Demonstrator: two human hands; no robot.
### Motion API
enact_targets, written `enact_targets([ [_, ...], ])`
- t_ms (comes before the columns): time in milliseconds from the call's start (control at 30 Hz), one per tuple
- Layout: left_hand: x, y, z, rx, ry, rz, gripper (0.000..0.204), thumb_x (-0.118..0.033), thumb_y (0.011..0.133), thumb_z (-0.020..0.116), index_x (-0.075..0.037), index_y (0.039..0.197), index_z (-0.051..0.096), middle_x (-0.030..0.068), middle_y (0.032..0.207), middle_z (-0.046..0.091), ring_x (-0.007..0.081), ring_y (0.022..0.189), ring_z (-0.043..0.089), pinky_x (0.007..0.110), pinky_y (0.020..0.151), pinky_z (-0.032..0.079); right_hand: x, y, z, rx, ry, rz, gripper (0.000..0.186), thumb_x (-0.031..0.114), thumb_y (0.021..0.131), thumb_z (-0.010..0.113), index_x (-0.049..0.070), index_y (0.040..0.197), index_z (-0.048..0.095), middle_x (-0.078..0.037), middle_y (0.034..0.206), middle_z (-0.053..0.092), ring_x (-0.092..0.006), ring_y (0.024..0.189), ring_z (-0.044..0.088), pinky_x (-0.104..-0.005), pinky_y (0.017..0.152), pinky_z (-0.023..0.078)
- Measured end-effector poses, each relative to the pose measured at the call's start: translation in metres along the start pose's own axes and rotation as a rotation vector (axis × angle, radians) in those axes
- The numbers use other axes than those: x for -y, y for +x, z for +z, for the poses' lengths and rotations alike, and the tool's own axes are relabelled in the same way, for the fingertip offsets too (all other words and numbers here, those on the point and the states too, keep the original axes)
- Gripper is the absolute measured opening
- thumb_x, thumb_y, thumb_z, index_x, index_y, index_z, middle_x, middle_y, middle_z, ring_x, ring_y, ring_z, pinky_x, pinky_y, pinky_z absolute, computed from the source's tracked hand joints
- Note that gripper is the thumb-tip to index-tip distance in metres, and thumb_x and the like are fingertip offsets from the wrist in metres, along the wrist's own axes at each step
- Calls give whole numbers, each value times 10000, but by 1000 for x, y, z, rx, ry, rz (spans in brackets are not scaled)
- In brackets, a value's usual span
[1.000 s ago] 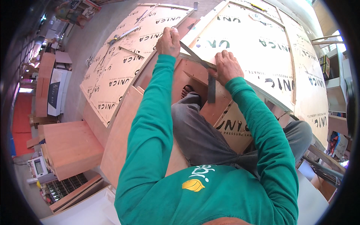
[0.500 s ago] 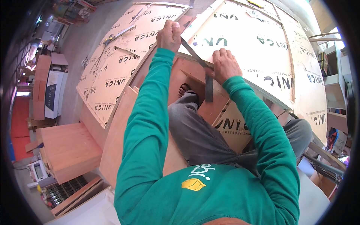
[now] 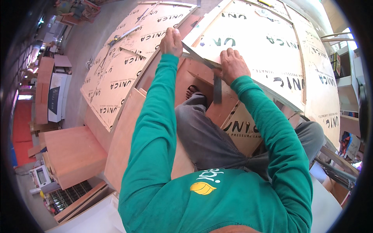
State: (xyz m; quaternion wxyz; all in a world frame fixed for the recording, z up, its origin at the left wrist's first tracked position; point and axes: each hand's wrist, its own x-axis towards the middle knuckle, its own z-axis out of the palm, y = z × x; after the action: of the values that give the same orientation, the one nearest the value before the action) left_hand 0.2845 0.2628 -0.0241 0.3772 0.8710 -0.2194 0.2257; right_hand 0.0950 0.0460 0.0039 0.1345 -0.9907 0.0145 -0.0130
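Note:
A thin, dark flat strip stretches along the near corner edge of a large pale panel printed with black lettering. My left hand pinches the strip near its far left end, fingers closed. Closed over the panel's near edge, my right hand grips the strip further along. Past that hand the strip's loose tail hangs down over the open space under the panel. My right fingertips are partly hidden, and the strip's exact material cannot be told.
Another printed panel lies to the left, with a tool on it. A plywood box stands at lower left. Below the strip are my sandalled foot and a reddish-brown board. Shelving stands at right.
My left hand has come slightly down and nearer with its end of the strip. The strip now runs closer to the panel's edge. My right hand stays in nearly the same place.

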Motion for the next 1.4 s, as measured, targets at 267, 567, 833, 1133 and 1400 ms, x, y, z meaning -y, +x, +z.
enact_targets([
  [267,30,-10,5,-6,-62,-65,309,-290,1155,491,-46,981,565,169,802,682,358,741,685,471,738,536,4,1,-1,13,-11,0,612,381,895,891,-5,1294,634,-161,1338,652,-328,1297,631,-435,1105,540],
  [567,-16,-4,-26,23,0,19,343,-378,1179,484,-55,1093,564,224,944,682,458,889,690,564,813,531,2,-2,-6,-29,-5,4,612,405,892,899,1,1279,652,-165,1343,673,-323,1313,638,-445,1108,549],
  [833,-12,7,-11,17,27,48,336,-365,1174,485,-52,1077,562,235,920,673,468,882,687,571,796,528,1,-2,-3,-59,-2,7,622,407,888,905,2,1284,648,-161,1342,676,-324,1309,638,-445,1115,540],
  [1133,26,-19,-4,7,-129,-46,366,-321,1194,428,-38,997,549,151,808,699,332,732,690,468,740,551,1,-1,0,-46,-27,12,639,394,886,907,-1,1313,645,-165,1360,675,-321,1313,635,-441,1124,538],
  [1400,18,-29,1,-48,-246,-136,315,-286,1190,444,-33,1027,535,176,892,727,357,862,736,494,840,576,6,0,-5,2,9,25,650,374,887,905,-14,1336,640,-171,1395,666,-323,1350,623,-433,1151,529],
])
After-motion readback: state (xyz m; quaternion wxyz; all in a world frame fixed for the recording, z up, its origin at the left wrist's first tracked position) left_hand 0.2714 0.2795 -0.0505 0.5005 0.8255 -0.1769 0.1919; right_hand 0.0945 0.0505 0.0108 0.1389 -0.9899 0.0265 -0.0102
